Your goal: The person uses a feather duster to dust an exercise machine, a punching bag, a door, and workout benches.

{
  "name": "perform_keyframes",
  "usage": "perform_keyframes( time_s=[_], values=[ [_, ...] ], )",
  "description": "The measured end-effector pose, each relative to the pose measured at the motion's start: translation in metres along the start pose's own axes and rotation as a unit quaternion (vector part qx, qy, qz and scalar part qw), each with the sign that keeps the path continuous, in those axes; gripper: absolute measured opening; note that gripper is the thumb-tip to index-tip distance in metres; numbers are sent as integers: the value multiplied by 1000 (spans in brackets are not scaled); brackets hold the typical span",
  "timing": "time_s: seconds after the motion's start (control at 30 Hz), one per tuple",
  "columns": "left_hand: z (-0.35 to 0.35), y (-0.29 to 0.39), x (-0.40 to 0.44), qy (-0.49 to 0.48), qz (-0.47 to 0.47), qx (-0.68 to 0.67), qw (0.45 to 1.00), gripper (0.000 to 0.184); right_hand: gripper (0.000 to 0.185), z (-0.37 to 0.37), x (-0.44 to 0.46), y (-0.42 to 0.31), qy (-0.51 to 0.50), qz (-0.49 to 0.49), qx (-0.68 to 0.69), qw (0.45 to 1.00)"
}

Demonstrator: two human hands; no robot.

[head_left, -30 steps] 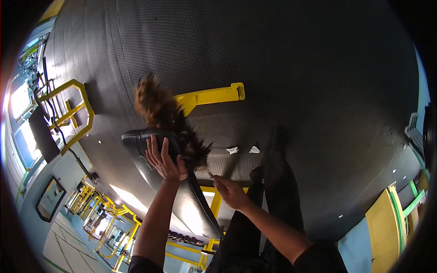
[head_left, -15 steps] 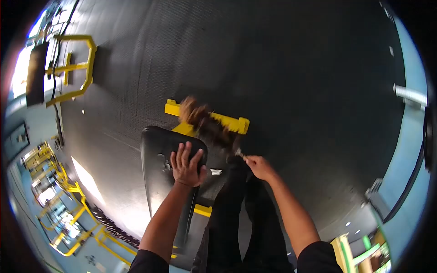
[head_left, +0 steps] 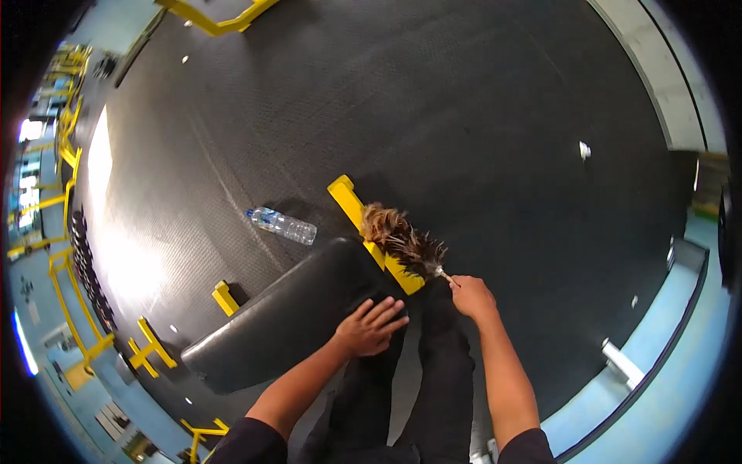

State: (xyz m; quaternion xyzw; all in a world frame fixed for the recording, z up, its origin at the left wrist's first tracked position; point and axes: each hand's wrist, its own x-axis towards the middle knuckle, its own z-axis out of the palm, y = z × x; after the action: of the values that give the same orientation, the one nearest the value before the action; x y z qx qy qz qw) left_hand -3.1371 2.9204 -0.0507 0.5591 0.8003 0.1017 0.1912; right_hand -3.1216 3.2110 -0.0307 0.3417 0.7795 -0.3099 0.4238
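My right hand (head_left: 473, 297) is closed around the thin handle of a feather duster (head_left: 403, 241). The duster's brown feathers lie over the yellow foot bar (head_left: 346, 199) of a bench, hiding part of that bar. My left hand (head_left: 371, 327) rests on the black padded bench (head_left: 278, 325), its fingers spread and nothing in them. It touches the pad near the end closest to the foot bar.
A clear plastic bottle (head_left: 284, 225) with a blue cap lies on the black rubber floor (head_left: 495, 139) beyond the bench. A white scrap (head_left: 584, 150) lies to the right. Yellow gym frames (head_left: 220, 19) stand at the top and left.
The view has turned, so the bench now slants to the lower left and the bottle shows. The duster, blurred before, is sharp now and still over the yellow bar. My left hand stays on the pad.
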Motion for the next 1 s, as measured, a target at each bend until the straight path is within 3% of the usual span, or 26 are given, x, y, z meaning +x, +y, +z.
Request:
perform_keyframes(
  time_s=[0.1,0.13,0.17,0.2,0.23,0.27,0.33,0.4,0.43,0.53,0.57,0.63,0.7,0.77,0.8,0.93,1.0],
  values=[
    [-26,-21,4,101,-49,-159,981,58,28,-43,23,-41,-39,-205,-1,978],
    [-39,-34,7,157,-76,-238,956,54,28,-55,32,-62,-45,-212,-21,976],
    [-49,-51,14,249,-162,-216,930,48,28,-67,43,-82,-116,-225,-65,965],
    [-74,-69,21,282,-265,-129,913,45,28,-77,56,-102,-187,-236,-110,947],
    [-83,-85,30,286,-370,-109,877,37,28,-80,77,-113,-200,-241,-128,941],
    [-85,-100,39,291,-455,-120,833,33,29,-76,105,-118,-216,-235,-234,918],
    [-70,-124,57,319,-562,-185,740,24,29,-84,137,-164,-216,-199,-400,868],
    [-68,-126,63,272,-585,-170,745,20,27,-85,177,-198,-147,-138,-512,835],
    [-68,-126,67,227,-590,-154,759,16,29,-89,194,-206,-95,-179,-511,835],
    [-69,-129,67,240,-587,-139,761,12,23,-103,217,-226,-60,-243,-396,883],
    [-68,-129,66,232,-584,-135,766,11,23,-102,222,-227,-67,-245,-403,879],
    [-65,-127,67,229,-591,-145,759,11,21,-97,222,-213,-20,-231,-282,931],
    [-69,-128,68,215,-593,-151,761,10,23,-99,220,-194,-78,-190,-348,915],
    [-70,-127,67,221,-593,-155,759,12,22,-97,209,-163,-79,-192,-286,935],
    [-69,-128,68,225,-592,-157,758,14,21,-102,191,-165,-88,-141,-332,928],
    [-71,-126,70,245,-601,-143,747,10,27,-132,155,-126,-272,-143,-485,819],
    [-70,-122,68,208,-609,-148,751,11,29,-153,140,-117,-304,-127,-465,821]
  ],
)
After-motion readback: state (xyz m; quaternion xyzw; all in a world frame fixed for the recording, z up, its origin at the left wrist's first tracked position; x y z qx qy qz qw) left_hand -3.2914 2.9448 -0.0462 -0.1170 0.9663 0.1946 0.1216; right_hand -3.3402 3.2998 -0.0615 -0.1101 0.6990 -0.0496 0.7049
